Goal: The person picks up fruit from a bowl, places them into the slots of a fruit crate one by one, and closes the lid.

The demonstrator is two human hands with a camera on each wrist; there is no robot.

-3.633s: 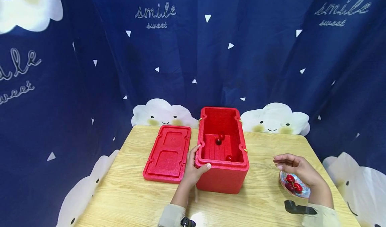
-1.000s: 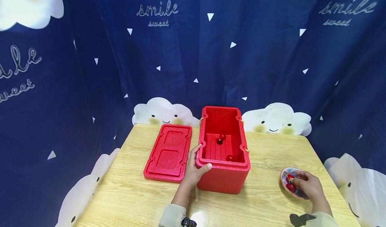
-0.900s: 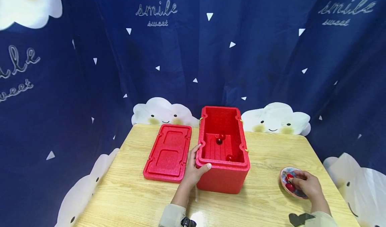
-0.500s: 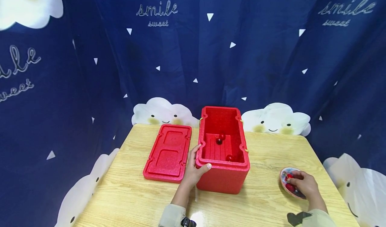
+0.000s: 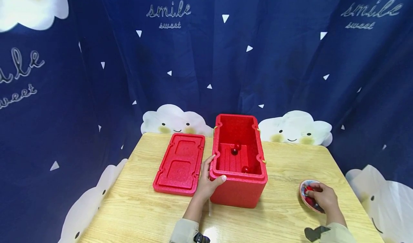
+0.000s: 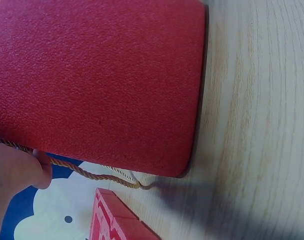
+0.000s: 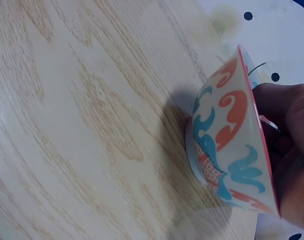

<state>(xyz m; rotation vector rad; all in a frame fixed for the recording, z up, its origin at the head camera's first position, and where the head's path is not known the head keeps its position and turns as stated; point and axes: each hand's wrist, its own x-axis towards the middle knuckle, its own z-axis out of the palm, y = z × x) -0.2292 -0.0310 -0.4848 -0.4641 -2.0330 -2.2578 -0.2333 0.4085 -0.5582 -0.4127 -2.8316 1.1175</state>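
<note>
My left hand [image 5: 206, 185] grips the near left corner of a red foam box [image 5: 238, 191], thumb on its front face and fingers along its left side. In the left wrist view the box's wall [image 6: 106, 85] fills much of the picture, with a twisted gold cord [image 6: 91, 175] beside the thumb. Inside the box lie a dark cherry [image 5: 234, 151] and two redder ones. At the right, my right hand [image 5: 326, 197] reaches into a small patterned bowl [image 7: 227, 140], fingertips pinching at a red cherry [image 5: 310, 201]. A green stem [image 7: 257, 68] shows above the rim; the fingertips are partly hidden.
A red lid [image 5: 180, 164] lies flat on the wooden table [image 5: 129, 207], left of the box. Gold cord loops stick out at the box's sides. A dark blue curtain [image 5: 193, 49] with white clouds hangs behind and around the table.
My right hand has come down from above the bowl into it, and its fingers have since shifted slightly left among the cherries. The left hand and the box have stayed put.
</note>
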